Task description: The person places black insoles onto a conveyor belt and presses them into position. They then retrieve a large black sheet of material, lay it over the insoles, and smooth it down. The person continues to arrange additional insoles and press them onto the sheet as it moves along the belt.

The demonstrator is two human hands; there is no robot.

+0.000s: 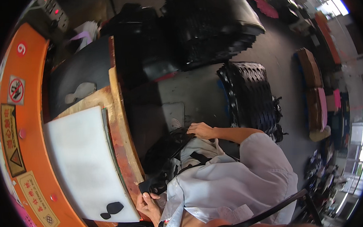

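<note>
My left hand (149, 205), with a dark band at its wrist, pinches a small black flat piece (144, 186) between thumb and fingers. It is beside the wooden edge of the work table (122, 138). Fingers curled, my right hand (202, 131) rests on dark material (167, 149) at my lap; what it grips, if anything, is hidden. On the white board (82, 157) lies a black sole-shaped piece (114, 208), near the board's lower end. A grey sole-shaped piece (80, 92) lies on the dark surface beyond the board.
An orange machine body (34, 122) with warning signs runs along the left. Large stacks of black sheets (209, 24) stand at the top. A stack of black sheets with cut-outs (251, 94) stands on the floor by my right arm. Cardboard boxes (313, 93) are at the right.
</note>
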